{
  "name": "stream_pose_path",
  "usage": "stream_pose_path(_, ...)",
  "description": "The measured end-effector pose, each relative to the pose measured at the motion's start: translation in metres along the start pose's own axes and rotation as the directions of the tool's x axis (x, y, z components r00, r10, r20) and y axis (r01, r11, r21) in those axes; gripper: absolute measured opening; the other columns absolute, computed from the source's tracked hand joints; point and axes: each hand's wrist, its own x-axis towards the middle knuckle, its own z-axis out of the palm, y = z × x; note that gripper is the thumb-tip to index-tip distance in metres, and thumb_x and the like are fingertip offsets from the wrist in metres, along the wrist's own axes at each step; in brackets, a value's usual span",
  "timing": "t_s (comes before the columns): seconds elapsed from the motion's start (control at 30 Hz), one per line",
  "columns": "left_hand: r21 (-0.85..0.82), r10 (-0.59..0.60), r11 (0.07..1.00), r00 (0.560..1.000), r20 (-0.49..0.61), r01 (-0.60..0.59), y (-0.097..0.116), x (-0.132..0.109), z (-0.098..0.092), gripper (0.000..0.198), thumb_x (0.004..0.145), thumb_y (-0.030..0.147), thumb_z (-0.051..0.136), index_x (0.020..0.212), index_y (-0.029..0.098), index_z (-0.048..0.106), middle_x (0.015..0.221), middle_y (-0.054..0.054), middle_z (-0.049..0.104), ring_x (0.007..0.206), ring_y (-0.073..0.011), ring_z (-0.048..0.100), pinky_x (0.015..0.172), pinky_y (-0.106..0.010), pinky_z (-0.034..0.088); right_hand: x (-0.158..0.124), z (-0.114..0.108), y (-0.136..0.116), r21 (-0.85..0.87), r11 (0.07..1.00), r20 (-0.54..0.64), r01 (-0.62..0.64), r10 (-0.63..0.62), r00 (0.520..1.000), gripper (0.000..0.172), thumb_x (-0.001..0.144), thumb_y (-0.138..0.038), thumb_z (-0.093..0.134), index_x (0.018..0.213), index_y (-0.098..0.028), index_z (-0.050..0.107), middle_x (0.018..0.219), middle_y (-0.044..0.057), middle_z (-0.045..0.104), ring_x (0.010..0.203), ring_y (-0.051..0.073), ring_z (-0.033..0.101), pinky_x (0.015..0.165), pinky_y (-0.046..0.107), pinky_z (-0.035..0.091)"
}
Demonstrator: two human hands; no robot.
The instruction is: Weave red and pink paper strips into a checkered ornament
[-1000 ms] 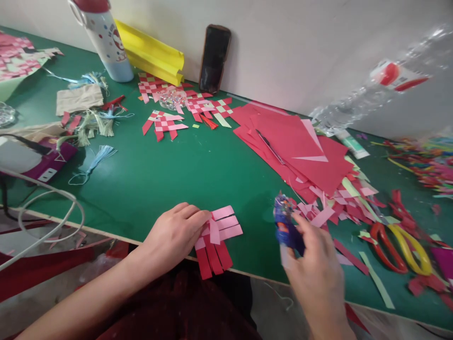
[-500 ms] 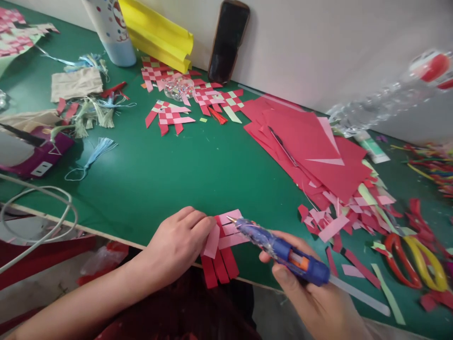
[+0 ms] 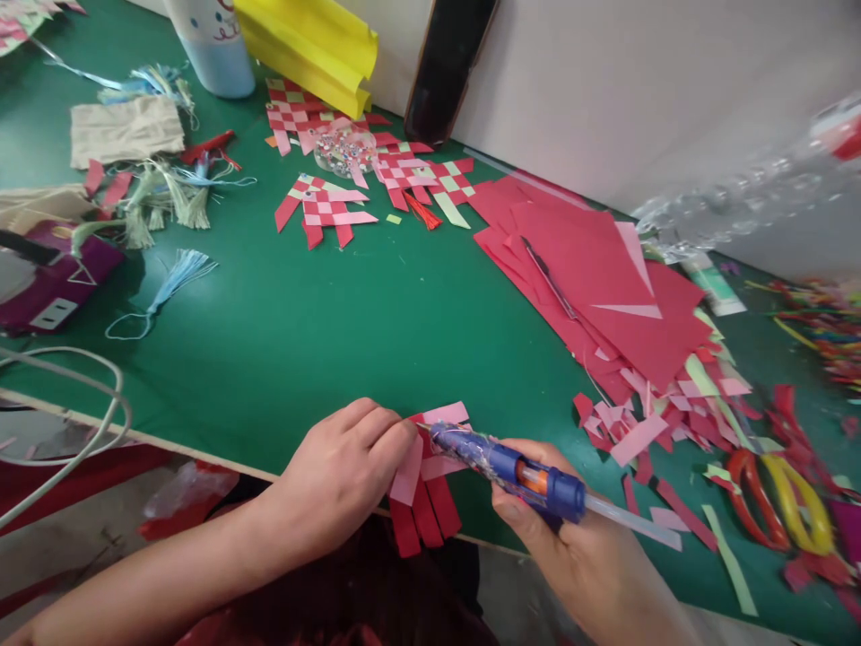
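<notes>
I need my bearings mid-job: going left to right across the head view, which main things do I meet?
Purple device → light-blue tassel → left hand → blue glue gun → scissors with red and yellow handles.

The paper-strip piece [image 3: 425, 519] is red and pink, and it is near the close edge of the green table [image 3: 323, 341], partly covered by the left hand [image 3: 350, 453]. Its three red strips point toward the person, with narrow gaps, and their ends reach over the edge. Pink strips extend to the right, and one pink strip slants down beside the fingertips. The blue hot-glue gun [image 3: 499, 459] is in the grip of the right hand [image 3: 548, 520], nearly horizontal, its nozzle turned left above the paper; whether it touches is unclear. It has an orange inner part, and a translucent glue stick [image 3: 636, 522] comes out behind.
</notes>
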Motion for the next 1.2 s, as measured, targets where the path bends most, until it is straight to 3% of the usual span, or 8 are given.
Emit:
stream_pose_path(0.17,-0.021,-0.014,1.000,1.000,-0.005,0.013,-0.0022,-0.0008,0.0015,0.015,0.097,0.014,0.044,0.093,0.014,0.059,0.090,-0.007,0.063,0.079,-0.0202,0.056,0.075,-0.036,0.055,-0.0005,-0.0004,-0.0002,-0.034,0.999,0.006,0.020,-0.020,1.000,0.025,0.095,-0.040,0.049,0.115,-0.024,0.054,0.090,0.003,0.075,0.073,0.018,0.072,0.054,0.022,0.056)
stream_pose_path(0.43,-0.020,-0.012,1.000,1.000,-0.011,0.011,-0.0016,-0.0010,0.0027,0.018,0.097,0.014,0.043,0.092,0.014,0.061,0.089,-0.008,0.064,0.080,-0.0208,0.058,0.076,-0.037,0.055,0.0010,-0.0011,-0.0039,-0.038,0.999,-0.011,0.027,-0.027,1.000,0.024,0.094,-0.038,0.049,0.112,-0.024,0.055,0.090,0.005,0.075,0.066,0.018,0.071,0.046,0.022,0.053)
stream_pose_path(0.9,-0.064,-0.025,0.998,0.998,-0.059,0.021,-0.0040,-0.0017,0.0052,0.017,0.098,0.016,0.044,0.094,0.016,0.061,0.090,-0.006,0.066,0.079,-0.0198,0.059,0.075,-0.036,0.054,-0.0019,0.0001,-0.0046,-0.006,1.000,0.026,-0.008,0.008,1.000,0.026,0.095,-0.039,0.048,0.115,-0.023,0.053,0.092,0.005,0.075,0.067,0.017,0.071,0.050,0.022,0.054)
stream_pose_path(1.2,-0.039,-0.045,0.998,0.998,-0.050,0.043,-0.0022,-0.0005,0.0042,0.014,0.098,0.016,0.043,0.100,0.016,0.057,0.088,-0.006,0.066,0.077,-0.0195,0.059,0.075,-0.035,0.052,-0.0039,-0.0025,-0.0029,0.030,0.999,-0.065,-0.040,0.042,0.997,0.024,0.092,-0.039,0.053,0.111,-0.024,0.056,0.088,0.003,0.073,0.070,0.017,0.070,0.058,0.024,0.057)
